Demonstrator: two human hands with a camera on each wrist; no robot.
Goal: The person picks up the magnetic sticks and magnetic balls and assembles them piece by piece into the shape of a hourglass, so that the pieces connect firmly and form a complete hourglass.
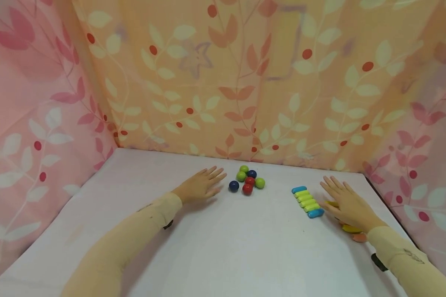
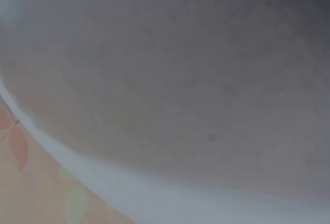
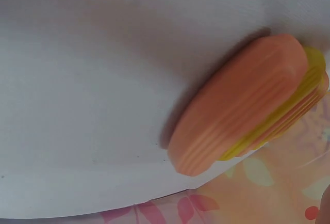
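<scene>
Leaf-print curtains [image 1: 245, 82] wall in a white bench [image 1: 223, 247]. Head view: left hand [image 1: 200, 186] flat, fingers straight, centre frame, just left of the balls [image 1: 247, 181], apart from them. Right hand [image 1: 347, 204] flat, fingers spread, lower right, lying over yellow and orange pegs [image 1: 351, 228], just right of a row of green and blue pegs [image 1: 307, 201]. Right wrist view alone shows the orange peg [image 3: 242, 102] stacked against yellow ones. Left wrist view: blur, bench only.

Three green balls [image 1: 259, 182], two red balls [image 1: 247, 189], two blue balls [image 1: 233, 185], two blue capsules [image 1: 315, 213], four light-green capsules [image 1: 306, 199].
</scene>
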